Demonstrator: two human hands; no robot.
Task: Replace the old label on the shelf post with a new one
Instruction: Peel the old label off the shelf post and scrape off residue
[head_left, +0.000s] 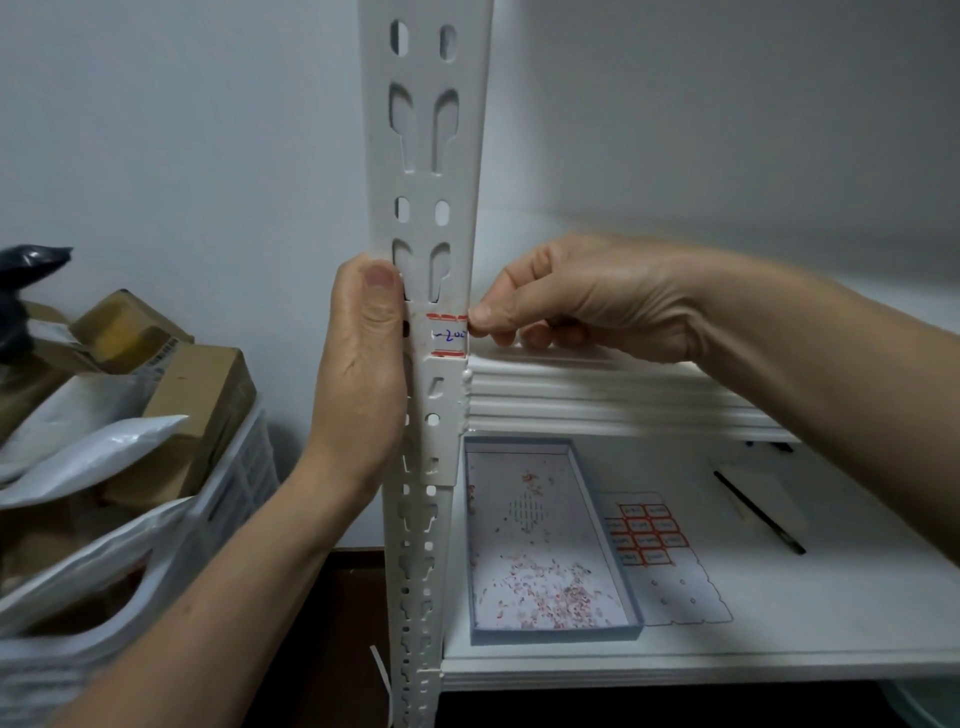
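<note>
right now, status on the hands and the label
Left hand grips shelf post. Right hand pinches label edge, label on post. Nothing blocking.

left hand (358, 364) fingers behind post (423, 182), label (447, 336) end under right hand (587, 296), sheet (675, 592) writing unreadable

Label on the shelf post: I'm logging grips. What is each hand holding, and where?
The right hand pinches the label at its right edge. The left hand grips the shelf post on its left side, beside the label.
</note>
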